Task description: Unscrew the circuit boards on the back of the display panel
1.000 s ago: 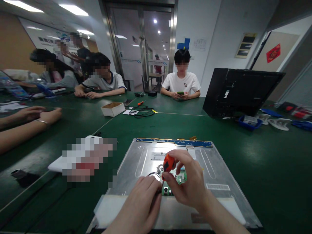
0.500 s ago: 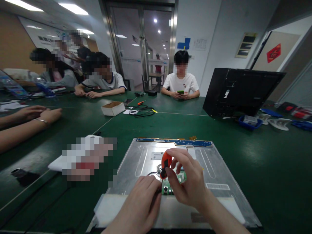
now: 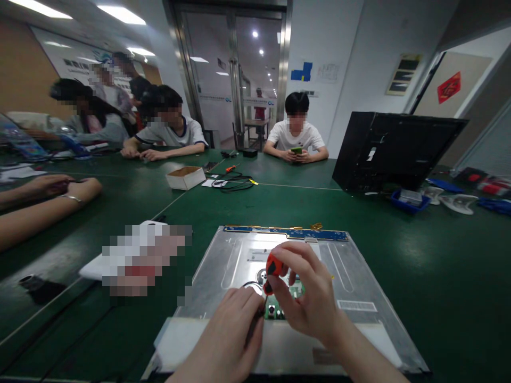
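My right hand (image 3: 313, 290) pinches the orange-and-black handle of a screwdriver (image 3: 273, 266) between thumb and fingers. Its shaft points down at the left edge of a green circuit board (image 3: 275, 311), where the tip is hidden. Close beside it, my left hand (image 3: 235, 324) is closed at the edge of the board; something dark shows under its fingers, too hidden to name. Both hands are over the silver metal back of a display panel (image 3: 359, 287), which lies flat on the table. A blue circuit strip (image 3: 319, 234) runs along the panel's far edge.
The green table (image 3: 303, 207) carries a small open box (image 3: 186, 178), a black cable (image 3: 235, 183) and another orange screwdriver (image 3: 230, 168). A black monitor (image 3: 395, 151) stands at right, by a blue tray (image 3: 409, 199). Several people sit around; one person's forearms (image 3: 48, 202) rest at left.
The screwdriver handle has turned in my right hand's fingers, showing a different side of its orange-and-black grip. My left hand has stayed in place. The person opposite has raised their head slightly less.
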A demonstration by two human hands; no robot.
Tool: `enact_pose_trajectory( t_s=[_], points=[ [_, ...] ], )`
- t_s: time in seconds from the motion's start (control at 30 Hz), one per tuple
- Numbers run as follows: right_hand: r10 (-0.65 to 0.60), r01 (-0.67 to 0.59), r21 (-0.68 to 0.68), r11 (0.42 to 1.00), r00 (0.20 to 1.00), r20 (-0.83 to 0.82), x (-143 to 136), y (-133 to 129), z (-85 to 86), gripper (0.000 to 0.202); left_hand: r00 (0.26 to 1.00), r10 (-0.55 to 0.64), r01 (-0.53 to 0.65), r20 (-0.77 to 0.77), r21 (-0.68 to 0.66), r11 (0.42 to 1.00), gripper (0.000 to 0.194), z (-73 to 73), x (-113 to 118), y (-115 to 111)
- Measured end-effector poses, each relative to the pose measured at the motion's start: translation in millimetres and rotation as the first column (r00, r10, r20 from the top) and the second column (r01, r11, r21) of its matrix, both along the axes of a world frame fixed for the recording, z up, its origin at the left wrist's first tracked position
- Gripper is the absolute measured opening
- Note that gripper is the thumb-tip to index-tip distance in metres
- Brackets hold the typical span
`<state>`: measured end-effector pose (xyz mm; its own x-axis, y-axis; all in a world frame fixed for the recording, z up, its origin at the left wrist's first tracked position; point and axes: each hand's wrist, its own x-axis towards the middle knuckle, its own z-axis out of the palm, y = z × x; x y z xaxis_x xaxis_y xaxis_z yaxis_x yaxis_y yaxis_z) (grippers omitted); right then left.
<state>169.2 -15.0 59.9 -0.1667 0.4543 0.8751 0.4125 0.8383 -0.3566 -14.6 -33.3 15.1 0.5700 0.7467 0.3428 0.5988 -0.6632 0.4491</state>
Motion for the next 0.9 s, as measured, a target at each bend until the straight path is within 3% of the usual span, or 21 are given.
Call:
enact_pose_trajectory(
  t_s=[0.2, 0.47, 0.67, 0.9],
  points=[
    [0.013, -0.013, -0.001, 1.000, 1.000, 0.000, 0.0, 0.1, -2.3, 0.041, 1.000, -0.006, 0.006, -0.024, -0.031, 1.000, 0.013, 1.2, -0.1, -0.7],
    [-0.075, 0.075, -0.009, 0.997, 0.996, -0.044, -3.2, -1.6, -6.1, 0.040, 1.000, 0.019, -0.019, -0.005, -0.044, 0.999, 0.013, 3.6, -0.1, -1.9],
    [0.020, -0.019, 0.012, 1.000, 0.999, -0.045, -2.2, -0.4, -2.0, 0.043, 0.999, 0.021, -0.020, 0.025, -0.031, 0.999, 0.015, 4.2, 0.3, -1.9],
    [0.025, -0.025, -0.024, 0.999, 0.999, 0.020, -1.4, -2.3, 2.1, 0.047, 1.000, 0.008, -0.008, 0.015, -0.024, 1.000, 0.014, 2.4, 1.0, -1.0]
  ],
)
